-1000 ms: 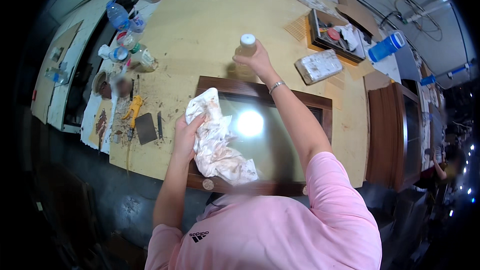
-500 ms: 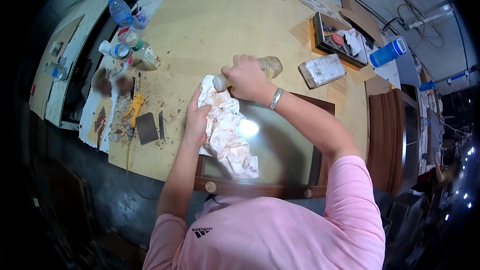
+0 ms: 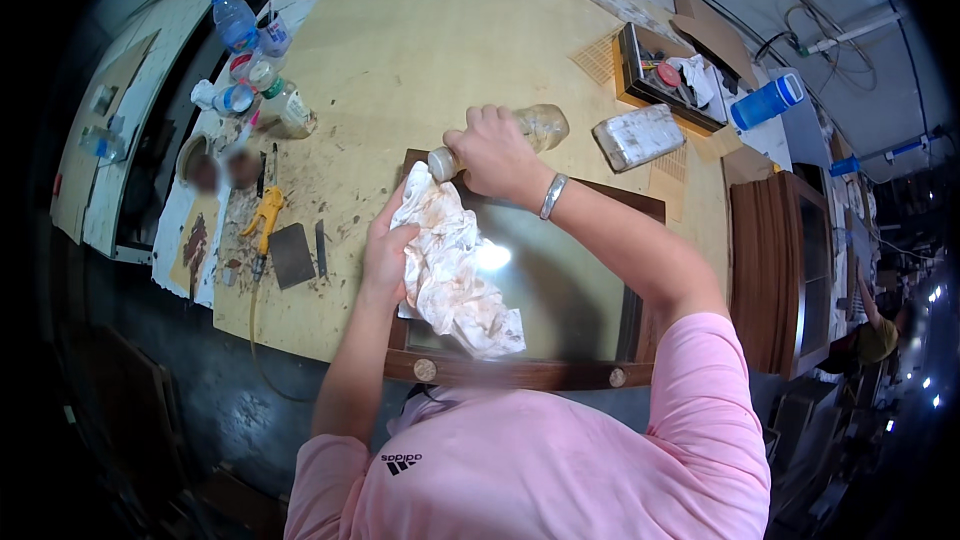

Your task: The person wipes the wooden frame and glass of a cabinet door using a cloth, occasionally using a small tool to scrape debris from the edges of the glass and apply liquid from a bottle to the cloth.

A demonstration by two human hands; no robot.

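My left hand (image 3: 386,258) grips a crumpled white cloth (image 3: 448,275) with brownish stains, which hangs down over a framed glass panel. My right hand (image 3: 492,148) is wrapped round a clear plastic bottle (image 3: 545,127), tipped on its side. The bottle's capped or open mouth, I cannot tell which, points left and touches or nearly touches the cloth's upper end. Beneath both hands lies the dark wooden frame (image 3: 520,375) with its glass pane (image 3: 560,290), which reflects a bright spot of light.
Left on the workbench (image 3: 400,40) lie a yellow air blow gun (image 3: 265,215) with hose, a dark flat sheet (image 3: 291,256) and several bottles (image 3: 290,108). To the right are a wrapped block (image 3: 640,137), a box of odds and ends (image 3: 670,80), a blue bottle (image 3: 768,102) and stacked wooden frames (image 3: 765,270).
The cloth's top has slipped down slightly below the bottle's mouth, and its lower end has swung a little right. My right hand keeps the bottle tipped.
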